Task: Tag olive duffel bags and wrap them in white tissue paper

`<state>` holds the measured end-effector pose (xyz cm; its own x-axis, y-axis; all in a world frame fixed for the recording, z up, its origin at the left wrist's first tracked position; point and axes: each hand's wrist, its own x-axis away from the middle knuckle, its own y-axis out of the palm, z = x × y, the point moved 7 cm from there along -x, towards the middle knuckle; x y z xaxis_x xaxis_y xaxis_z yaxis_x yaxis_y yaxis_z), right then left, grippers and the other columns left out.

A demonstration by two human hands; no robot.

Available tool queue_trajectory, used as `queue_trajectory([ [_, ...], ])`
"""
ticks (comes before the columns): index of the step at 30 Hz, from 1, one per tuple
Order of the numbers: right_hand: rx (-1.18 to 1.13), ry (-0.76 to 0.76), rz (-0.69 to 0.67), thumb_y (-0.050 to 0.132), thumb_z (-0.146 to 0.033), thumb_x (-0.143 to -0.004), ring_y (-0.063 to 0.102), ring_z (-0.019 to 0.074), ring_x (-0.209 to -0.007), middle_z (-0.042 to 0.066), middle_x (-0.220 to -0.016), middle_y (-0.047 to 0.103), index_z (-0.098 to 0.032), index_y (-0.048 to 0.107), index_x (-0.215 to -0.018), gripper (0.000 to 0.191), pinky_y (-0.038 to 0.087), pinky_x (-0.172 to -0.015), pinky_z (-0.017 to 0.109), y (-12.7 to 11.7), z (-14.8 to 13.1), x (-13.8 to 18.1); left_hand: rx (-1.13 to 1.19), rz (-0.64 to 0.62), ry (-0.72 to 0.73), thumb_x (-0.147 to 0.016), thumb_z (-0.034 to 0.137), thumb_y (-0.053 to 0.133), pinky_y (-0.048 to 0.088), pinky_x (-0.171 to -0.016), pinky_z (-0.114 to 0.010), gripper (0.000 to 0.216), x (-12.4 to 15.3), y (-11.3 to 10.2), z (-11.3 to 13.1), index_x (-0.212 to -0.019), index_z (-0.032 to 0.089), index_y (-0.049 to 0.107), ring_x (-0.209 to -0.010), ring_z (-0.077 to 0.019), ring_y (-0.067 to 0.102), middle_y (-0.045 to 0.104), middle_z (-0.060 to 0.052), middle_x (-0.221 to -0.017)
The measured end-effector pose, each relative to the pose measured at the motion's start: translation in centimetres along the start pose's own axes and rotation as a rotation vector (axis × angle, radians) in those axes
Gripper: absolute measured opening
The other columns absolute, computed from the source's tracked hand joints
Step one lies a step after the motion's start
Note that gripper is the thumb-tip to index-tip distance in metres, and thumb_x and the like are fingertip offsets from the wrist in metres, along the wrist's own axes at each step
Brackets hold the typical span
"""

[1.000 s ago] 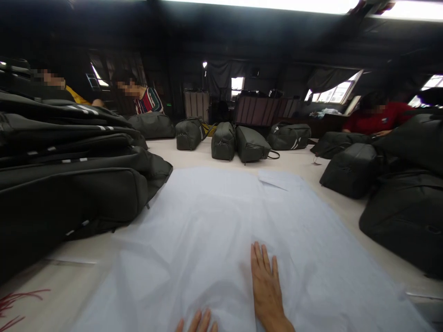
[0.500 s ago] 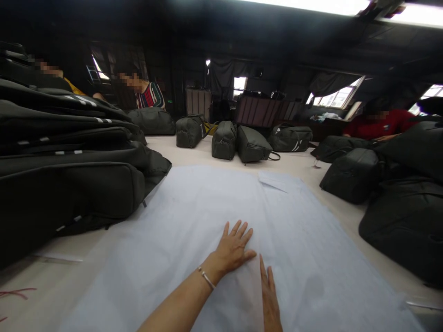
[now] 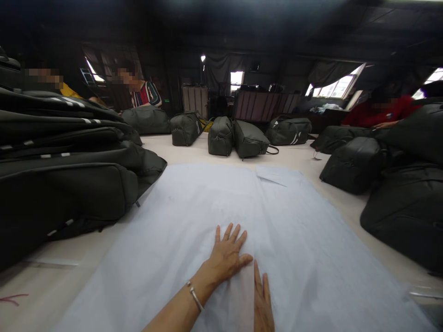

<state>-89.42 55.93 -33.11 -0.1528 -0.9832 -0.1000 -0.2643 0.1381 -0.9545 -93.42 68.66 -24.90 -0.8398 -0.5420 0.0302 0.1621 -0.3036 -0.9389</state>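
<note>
My left hand (image 3: 226, 253), a bracelet (image 3: 194, 295) on its wrist, lies palm down with fingers spread on a thin white sheet (image 3: 166, 240). Its thumb rests at the sheet's right edge. Just right of that edge is my right hand (image 3: 263, 297), its visible fingers stretched forward. The edge of the see-through sheet covers part of this hand, so its thumb is hidden. More of the pale, wrinkled sheeting (image 3: 321, 244) spreads out to the right, with a small folded or torn flap (image 3: 272, 177) at its far end.
Dark bags are stacked high in a pile (image 3: 69, 184) on the left. More dark bags (image 3: 219, 136) stand along the table's far side, others (image 3: 408, 216) on the right. Red strips (image 3: 14, 299) lie at the left. People (image 3: 145, 94) are behind the table.
The view has tilted and shifted slightly. My left hand has slid a little toward me and left along the sheet, still flat. My right hand stays beside the sheet's edge, slightly lower in view.
</note>
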Motion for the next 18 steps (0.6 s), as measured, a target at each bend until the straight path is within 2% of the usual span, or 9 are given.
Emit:
queue_trajectory([
  [4,0.007,0.095,-0.069,0.045,-0.023,-0.091,0.025,0.034,-0.142,0.008,-0.152,0.035,-0.023,0.045,-0.144,0.054,0.03,-0.115,0.059,-1.0,0.3,-0.4,-0.003,0.014,-0.036,-0.094,0.069,0.026,0.007,-0.116,-0.07,0.07,0.6,0.1,-0.1,-0.153,0.031,0.02,-0.15,-0.0322,0.007,0.016,-0.006,-0.162],
  [6,0.031,0.15,-0.115,0.038,-0.015,-0.088,0.029,0.0313,-0.141,0.009,-0.151,0.037,-0.018,0.047,-0.143,0.056,0.033,-0.115,0.054,-1.9,0.8,-0.2,-0.006,0.027,-0.036,-0.094,0.07,0.026,0.007,-0.116,-0.069,0.072,0.7,0.2,-0.1,-0.154,0.031,0.018,-0.15,-0.032,0.007,0.016,-0.006,-0.162],
  [10,0.078,0.157,-0.049,0.039,-0.015,-0.085,0.027,0.0292,-0.143,0.009,-0.154,0.031,-0.013,0.045,-0.144,0.059,0.03,-0.116,0.053,-4.4,1.1,0.7,-0.024,0.063,-0.037,-0.092,0.072,0.029,0.006,-0.116,-0.069,0.076,0.6,0.6,-0.2,-0.154,0.031,0.016,-0.15,-0.032,0.006,0.015,-0.007,-0.162],
  [13,0.005,0.121,0.007,0.043,-0.022,-0.088,0.032,0.0309,-0.141,0.012,-0.151,0.036,-0.009,0.049,-0.141,0.054,0.032,-0.114,0.054,-5.9,1.1,1.4,-0.056,0.079,-0.039,-0.092,0.071,0.032,0.007,-0.116,-0.069,0.075,0.6,1.0,-0.5,-0.154,0.032,0.016,-0.15,-0.0326,0.007,0.015,-0.007,-0.162],
  [16,-0.162,0.08,0.141,0.042,-0.034,-0.095,0.041,0.028,-0.137,0.01,-0.146,0.047,-0.013,0.054,-0.138,0.049,0.04,-0.112,0.046,-9.9,2.9,3.1,-0.092,0.089,-0.027,-0.092,0.069,0.036,0.009,-0.116,-0.07,0.074,0.6,1.0,-0.5,-0.154,0.033,0.015,-0.149,-0.0328,0.009,0.017,-0.006,-0.162],
  [18,-0.265,0.127,0.261,0.043,-0.042,-0.095,0.046,0.0265,-0.134,0.005,-0.142,0.053,-0.022,0.059,-0.134,0.046,0.041,-0.112,0.043,-14.3,6.4,6.0,-0.115,0.083,-0.027,-0.093,0.067,0.038,0.01,-0.115,-0.069,0.074,0.6,0.9,-0.4,-0.154,0.032,0.016,-0.149,-0.0331,0.01,0.017,-0.006,-0.162],
])
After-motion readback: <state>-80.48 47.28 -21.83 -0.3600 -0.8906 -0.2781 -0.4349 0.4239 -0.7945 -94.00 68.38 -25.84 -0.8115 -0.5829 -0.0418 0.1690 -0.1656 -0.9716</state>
